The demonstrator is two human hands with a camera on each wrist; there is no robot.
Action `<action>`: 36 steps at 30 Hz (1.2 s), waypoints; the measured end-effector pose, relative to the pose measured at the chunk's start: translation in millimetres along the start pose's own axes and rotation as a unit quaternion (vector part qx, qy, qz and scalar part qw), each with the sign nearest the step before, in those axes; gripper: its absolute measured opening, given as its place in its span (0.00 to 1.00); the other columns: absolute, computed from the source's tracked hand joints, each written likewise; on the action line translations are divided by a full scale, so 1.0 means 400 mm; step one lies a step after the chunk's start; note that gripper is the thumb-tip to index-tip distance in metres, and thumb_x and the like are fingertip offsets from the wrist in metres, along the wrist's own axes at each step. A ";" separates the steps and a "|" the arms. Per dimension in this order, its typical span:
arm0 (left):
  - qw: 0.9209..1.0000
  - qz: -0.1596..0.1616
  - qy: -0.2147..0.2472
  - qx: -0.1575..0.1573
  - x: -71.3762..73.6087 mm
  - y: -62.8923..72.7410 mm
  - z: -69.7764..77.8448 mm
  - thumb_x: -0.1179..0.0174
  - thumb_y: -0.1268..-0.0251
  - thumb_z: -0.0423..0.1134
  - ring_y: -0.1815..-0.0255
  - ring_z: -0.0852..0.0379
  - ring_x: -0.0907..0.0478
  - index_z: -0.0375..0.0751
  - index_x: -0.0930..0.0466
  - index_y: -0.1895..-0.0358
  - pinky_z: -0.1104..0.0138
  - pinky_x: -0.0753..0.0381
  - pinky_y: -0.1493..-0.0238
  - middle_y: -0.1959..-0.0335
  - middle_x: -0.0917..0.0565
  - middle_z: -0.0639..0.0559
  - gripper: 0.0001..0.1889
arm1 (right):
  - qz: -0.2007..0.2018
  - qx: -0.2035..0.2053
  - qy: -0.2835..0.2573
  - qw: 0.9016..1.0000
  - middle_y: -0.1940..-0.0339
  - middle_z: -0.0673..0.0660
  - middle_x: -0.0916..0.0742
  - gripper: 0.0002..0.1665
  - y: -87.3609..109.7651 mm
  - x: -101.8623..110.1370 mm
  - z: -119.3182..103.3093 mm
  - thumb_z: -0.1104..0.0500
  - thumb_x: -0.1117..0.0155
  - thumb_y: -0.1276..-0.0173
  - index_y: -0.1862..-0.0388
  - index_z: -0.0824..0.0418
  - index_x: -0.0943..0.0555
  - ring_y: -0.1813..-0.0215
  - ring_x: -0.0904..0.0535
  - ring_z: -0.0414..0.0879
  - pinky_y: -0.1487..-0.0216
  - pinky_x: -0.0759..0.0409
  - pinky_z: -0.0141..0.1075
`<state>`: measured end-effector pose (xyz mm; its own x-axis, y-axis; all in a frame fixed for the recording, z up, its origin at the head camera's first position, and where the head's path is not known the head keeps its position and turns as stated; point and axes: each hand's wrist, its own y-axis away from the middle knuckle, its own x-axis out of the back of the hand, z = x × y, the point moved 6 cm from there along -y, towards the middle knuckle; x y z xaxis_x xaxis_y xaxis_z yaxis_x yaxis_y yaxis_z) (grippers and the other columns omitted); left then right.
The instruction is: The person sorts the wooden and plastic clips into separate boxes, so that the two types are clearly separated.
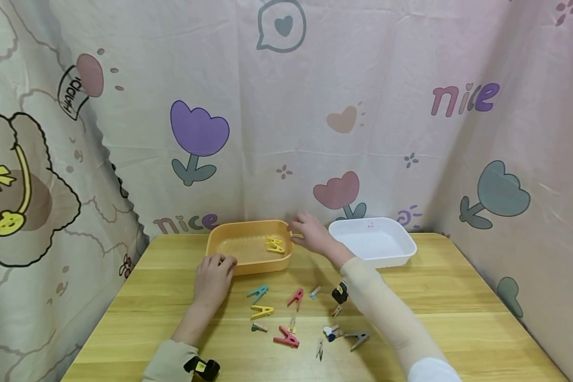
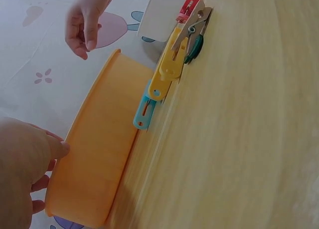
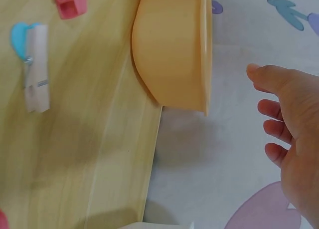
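Observation:
An orange plastic basin [image 1: 249, 268] stands at the back left of the table, with two yellow clips [image 1: 275, 245] inside at its right end. My left hand [image 1: 214, 281] grips the basin's near left rim; the left wrist view has the thumb at the outer edge and fingers over the rim. Beside the basin's right end, my right hand [image 1: 313, 233] hovers with loosely bent fingers and holds nothing. In the right wrist view a gap separates the right hand [image 3: 294, 124] from the basin wall [image 3: 172, 44].
A white basin [image 1: 396, 261] stands at the back right. Several clips lie in front: a blue clip [image 1: 258, 293], a yellow clip [image 1: 262, 311], a red clip [image 1: 286, 337], a grey clip [image 1: 357, 339] and small wooden pegs [image 1: 260, 327]. A printed curtain [image 1: 277, 132] hangs behind the table.

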<state>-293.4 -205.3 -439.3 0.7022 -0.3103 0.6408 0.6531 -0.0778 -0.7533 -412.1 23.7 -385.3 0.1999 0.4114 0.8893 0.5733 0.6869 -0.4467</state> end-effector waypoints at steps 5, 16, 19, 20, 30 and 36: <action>1.000 0.001 -0.001 0.001 0.000 0.000 -0.001 0.28 0.48 0.35 0.68 0.45 0.28 0.46 0.16 0.67 0.54 0.27 0.68 0.69 0.21 0.48 0.07 | 0.009 0.030 0.015 0.999 0.61 0.54 0.19 0.13 0.027 0.011 -0.024 0.55 0.27 0.40 0.57 0.56 0.16 0.57 0.26 0.48 0.55 0.26 0.41; 1.000 0.000 0.002 0.003 0.003 0.000 0.000 0.28 0.47 0.35 0.67 0.45 0.28 0.46 0.16 0.66 0.53 0.27 0.68 0.69 0.21 0.48 0.07 | -0.043 0.059 0.027 0.997 0.55 0.53 0.19 0.12 0.091 0.002 -0.070 0.56 0.29 0.39 0.56 0.55 0.16 0.52 0.26 0.48 0.52 0.25 0.41; 1.000 -0.001 0.003 0.005 0.002 0.000 0.001 0.28 0.47 0.35 0.67 0.45 0.28 0.46 0.16 0.66 0.52 0.27 0.68 0.69 0.21 0.48 0.07 | -0.054 0.069 0.037 0.995 0.55 0.52 0.18 0.13 0.108 -0.006 -0.077 0.55 0.28 0.39 0.55 0.55 0.16 0.51 0.25 0.47 0.50 0.24 0.41; 1.000 -0.001 0.002 0.005 0.002 0.000 0.001 0.28 0.47 0.35 0.66 0.45 0.28 0.46 0.16 0.66 0.52 0.27 0.67 0.68 0.21 0.47 0.07 | -0.058 0.074 0.038 0.995 0.54 0.52 0.18 0.13 0.113 -0.008 -0.080 0.55 0.28 0.39 0.55 0.54 0.16 0.51 0.24 0.47 0.49 0.24 0.41; 1.000 -0.006 0.006 0.008 0.000 -0.001 -0.001 0.29 0.46 0.36 0.66 0.44 0.28 0.46 0.16 0.66 0.51 0.27 0.67 0.68 0.22 0.47 0.07 | -0.082 0.137 0.074 0.984 0.57 0.49 0.18 0.13 0.168 -0.031 -0.126 0.52 0.27 0.40 0.57 0.51 0.17 0.55 0.27 0.44 0.54 0.26 0.38; 1.000 0.000 0.004 0.004 -0.003 0.000 0.000 0.28 0.47 0.35 0.67 0.45 0.28 0.46 0.16 0.66 0.52 0.27 0.68 0.69 0.22 0.48 0.07 | -0.123 0.129 0.081 0.981 0.57 0.48 0.19 0.12 0.196 -0.055 -0.131 0.52 0.28 0.39 0.57 0.48 0.17 0.55 0.27 0.43 0.55 0.27 0.37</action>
<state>-294.0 -204.9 -440.1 0.6991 -0.3185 0.6402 0.6562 -0.0699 -0.7513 -329.8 37.1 -434.8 0.2169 0.1270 0.9679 0.4040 0.8909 -0.2075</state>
